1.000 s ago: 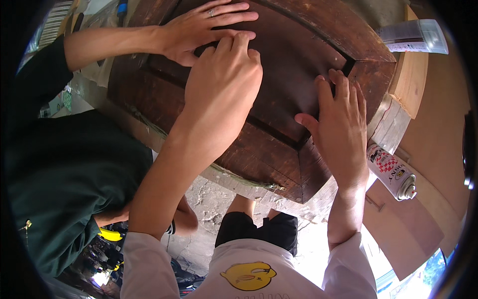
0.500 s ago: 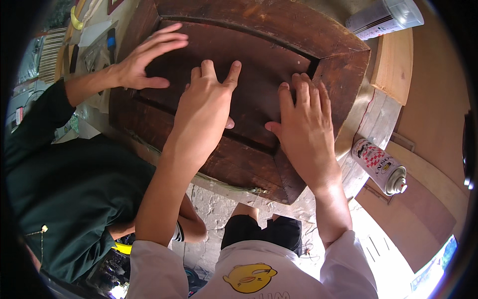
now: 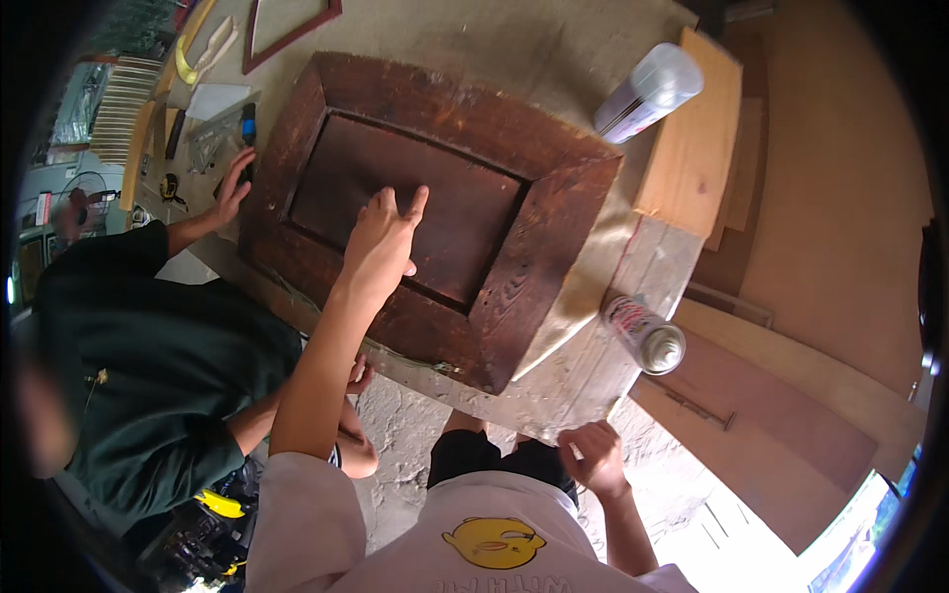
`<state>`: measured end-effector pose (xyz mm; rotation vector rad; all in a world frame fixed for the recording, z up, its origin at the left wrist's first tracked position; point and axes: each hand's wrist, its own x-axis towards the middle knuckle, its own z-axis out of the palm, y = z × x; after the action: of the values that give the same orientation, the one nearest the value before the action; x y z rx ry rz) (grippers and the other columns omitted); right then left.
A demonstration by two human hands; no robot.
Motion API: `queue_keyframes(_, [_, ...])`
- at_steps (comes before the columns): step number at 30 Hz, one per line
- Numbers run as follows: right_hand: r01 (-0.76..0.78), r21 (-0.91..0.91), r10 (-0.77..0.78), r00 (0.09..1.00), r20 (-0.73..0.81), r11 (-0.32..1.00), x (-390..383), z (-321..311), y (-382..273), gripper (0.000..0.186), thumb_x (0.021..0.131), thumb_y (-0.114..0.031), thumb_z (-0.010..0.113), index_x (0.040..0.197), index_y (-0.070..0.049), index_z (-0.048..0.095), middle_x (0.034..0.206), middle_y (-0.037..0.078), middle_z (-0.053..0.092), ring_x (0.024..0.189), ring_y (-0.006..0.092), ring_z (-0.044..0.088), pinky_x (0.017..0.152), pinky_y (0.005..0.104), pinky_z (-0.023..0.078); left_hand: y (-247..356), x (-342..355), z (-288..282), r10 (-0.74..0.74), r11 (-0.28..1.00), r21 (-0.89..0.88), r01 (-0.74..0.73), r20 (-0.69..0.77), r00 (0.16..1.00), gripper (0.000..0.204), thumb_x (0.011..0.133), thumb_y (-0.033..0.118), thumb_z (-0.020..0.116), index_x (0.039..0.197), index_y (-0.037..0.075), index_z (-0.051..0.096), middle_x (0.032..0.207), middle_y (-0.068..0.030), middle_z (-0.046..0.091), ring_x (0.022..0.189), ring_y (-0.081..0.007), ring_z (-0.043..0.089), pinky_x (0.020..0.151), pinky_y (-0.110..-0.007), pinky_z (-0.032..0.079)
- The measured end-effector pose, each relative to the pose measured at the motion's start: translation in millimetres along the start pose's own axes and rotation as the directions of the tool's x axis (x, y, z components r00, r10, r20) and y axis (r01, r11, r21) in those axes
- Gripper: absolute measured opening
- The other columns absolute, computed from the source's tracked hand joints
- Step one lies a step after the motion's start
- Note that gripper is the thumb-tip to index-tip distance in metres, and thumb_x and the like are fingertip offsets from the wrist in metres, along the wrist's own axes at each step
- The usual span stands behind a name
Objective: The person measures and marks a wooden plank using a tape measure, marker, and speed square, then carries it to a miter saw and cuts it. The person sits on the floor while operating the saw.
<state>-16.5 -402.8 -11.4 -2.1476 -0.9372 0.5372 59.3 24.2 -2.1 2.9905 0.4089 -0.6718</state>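
A dark brown framed wooden panel (image 3: 530, 267) lies on a worn wooden worktable (image 3: 494, 54). My left hand (image 3: 381, 237) rests over its recessed middle, fingertips on the surface, fingers apart and holding nothing. My right hand (image 3: 593, 460) is off the panel, low by the table's front edge, with loosely bent, open fingers and nothing visible in them. Right of the panel lie a spray can (image 3: 633, 331) and a board (image 3: 677, 148), with a clear plastic cylindrical container (image 3: 643, 94) beside the board.
A co-worker in dark green (image 3: 168, 356) is at my left, one hand (image 3: 227, 198) by the panel's left edge. Tools (image 3: 247, 127), a yellow curved object (image 3: 183, 59) and a small red frame (image 3: 252, 49) lie at the back left. Large sheets of board (image 3: 811, 247) fill the right side.
My right hand has left the panel and moved down toward me. The co-worker's hand has pulled back leftward to the panel's edge. More of the panel and table now shows.
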Motion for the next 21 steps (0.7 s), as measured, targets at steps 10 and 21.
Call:
queue_keyframes(10, [-0.354,0.422,0.545,0.644,-0.537,0.835,86.0,-114.7,166.6,0.026,0.105,-0.022,0.06,0.118,0.001,0.061,0.094,0.009,0.065,0.084,0.013,0.058,0.076,0.0291,0.051,33.1,-71.0,-6.6,0.02,0.981,-0.168,-0.098,-0.41,0.912,0.064,0.087,0.027,0.079,0.144,0.01,0.054,0.139,-0.0199,0.056,0.12,-0.0402,0.059,0.099,-0.048,0.05])
queue_keyframes(21, [-0.796,-0.197,0.618,0.577,-0.534,0.573,256.2,-106.1,197.2,0.137,0.073,-0.078,0.075,0.155,0.014,0.015,0.145,0.03,0.036,0.135,0.0413,0.042,0.112,0.0518,0.038,132.8,-397.3,260.1,-0.431,0.645,-0.538,0.543,0.331,0.839,0.035,0.097,0.036,0.065,0.117,0.009,0.071,0.095,-0.0167,0.073,0.088,-0.033,0.071,0.078,-0.041,0.056])
